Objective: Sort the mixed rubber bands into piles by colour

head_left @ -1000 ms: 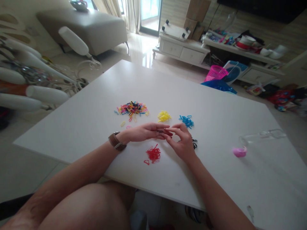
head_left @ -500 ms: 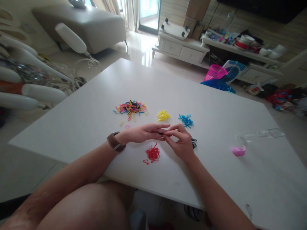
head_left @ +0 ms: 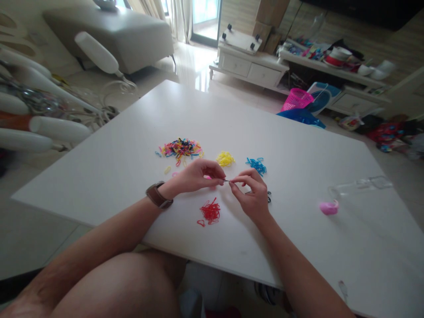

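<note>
Between the fingertips of my left hand and my right hand a small black rubber band is stretched, each hand pinching one end. Red rubber bands lie in a pile nearer to me, below the hands. Just beyond them are a yellow pile and a blue pile. My right hand partly covers some black bands. A bit of pink shows behind my left fingers. Farther left is a larger heap of mixed-colour rubber bands, with a few loose ones beside it.
The white table carries a clear glass bottle on its side and a pink object at the right. Near the right front edge lies a small clear item. White chairs stand to the left; a pink basket is beyond the table.
My left hand has turned from flat with stretched fingers to a curled pinch. The black band now shows pulled between both hands, and a bit of pink appears behind the left fingers.
</note>
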`<state>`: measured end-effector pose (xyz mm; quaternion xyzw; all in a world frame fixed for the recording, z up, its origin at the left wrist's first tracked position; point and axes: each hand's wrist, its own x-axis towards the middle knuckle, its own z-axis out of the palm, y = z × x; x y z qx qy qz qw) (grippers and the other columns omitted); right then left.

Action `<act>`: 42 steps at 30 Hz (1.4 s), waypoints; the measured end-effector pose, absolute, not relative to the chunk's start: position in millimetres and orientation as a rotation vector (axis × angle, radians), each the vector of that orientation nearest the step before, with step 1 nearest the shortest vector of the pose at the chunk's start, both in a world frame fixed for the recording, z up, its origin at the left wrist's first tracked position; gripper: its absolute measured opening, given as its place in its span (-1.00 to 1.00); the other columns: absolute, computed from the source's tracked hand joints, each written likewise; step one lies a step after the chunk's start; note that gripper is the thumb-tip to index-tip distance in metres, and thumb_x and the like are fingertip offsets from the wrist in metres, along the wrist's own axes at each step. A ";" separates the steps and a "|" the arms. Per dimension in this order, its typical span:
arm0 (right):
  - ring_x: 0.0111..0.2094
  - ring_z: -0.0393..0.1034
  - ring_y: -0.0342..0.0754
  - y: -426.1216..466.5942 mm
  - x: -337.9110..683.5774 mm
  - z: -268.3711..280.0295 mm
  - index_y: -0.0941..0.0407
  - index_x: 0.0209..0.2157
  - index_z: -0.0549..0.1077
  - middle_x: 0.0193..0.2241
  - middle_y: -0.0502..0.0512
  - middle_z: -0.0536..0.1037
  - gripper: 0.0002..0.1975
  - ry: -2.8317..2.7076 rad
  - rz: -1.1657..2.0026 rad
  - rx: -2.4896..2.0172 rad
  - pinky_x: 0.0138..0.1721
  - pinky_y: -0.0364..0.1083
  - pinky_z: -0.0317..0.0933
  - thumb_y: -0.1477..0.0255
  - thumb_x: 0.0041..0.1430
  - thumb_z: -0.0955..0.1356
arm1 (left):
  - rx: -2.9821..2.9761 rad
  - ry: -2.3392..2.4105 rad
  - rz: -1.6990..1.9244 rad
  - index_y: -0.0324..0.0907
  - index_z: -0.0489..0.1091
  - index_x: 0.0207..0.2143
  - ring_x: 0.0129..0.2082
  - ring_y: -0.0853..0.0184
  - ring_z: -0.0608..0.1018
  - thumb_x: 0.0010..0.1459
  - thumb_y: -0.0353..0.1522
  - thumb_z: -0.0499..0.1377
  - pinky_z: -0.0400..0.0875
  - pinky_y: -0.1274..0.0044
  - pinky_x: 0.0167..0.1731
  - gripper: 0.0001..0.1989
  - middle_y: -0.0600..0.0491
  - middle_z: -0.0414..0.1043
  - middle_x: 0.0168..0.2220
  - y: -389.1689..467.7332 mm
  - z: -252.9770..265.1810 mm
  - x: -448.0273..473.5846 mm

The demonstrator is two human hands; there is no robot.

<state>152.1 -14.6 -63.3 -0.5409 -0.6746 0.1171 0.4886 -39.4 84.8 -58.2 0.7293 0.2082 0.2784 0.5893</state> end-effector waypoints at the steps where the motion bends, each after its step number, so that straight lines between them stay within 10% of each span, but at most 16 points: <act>1: -0.32 0.39 -0.09 -14.5 152.0 -63.3 0.04 -0.34 0.54 -0.34 0.04 0.46 -0.94 -1.639 0.284 -1.315 -0.41 -0.09 0.33 0.49 0.15 0.42 | 1.708 0.489 0.645 -0.28 0.53 -0.30 -0.32 0.35 0.61 0.07 -0.32 0.36 0.53 0.53 -0.24 -0.79 -0.08 0.60 -0.32 84.9 -58.4 -39.3; 42: -0.30 0.32 -0.05 -8.0 166.2 -61.4 0.06 -0.31 0.42 -0.29 0.07 0.38 -0.94 -1.654 0.126 -1.356 -0.25 -0.01 0.33 0.50 0.24 0.33 | 1.915 0.611 0.769 -0.25 0.49 -0.41 -0.45 0.43 0.50 0.13 -0.35 0.27 0.42 0.61 -0.38 -0.87 0.02 0.51 -0.44 97.4 -57.8 -46.8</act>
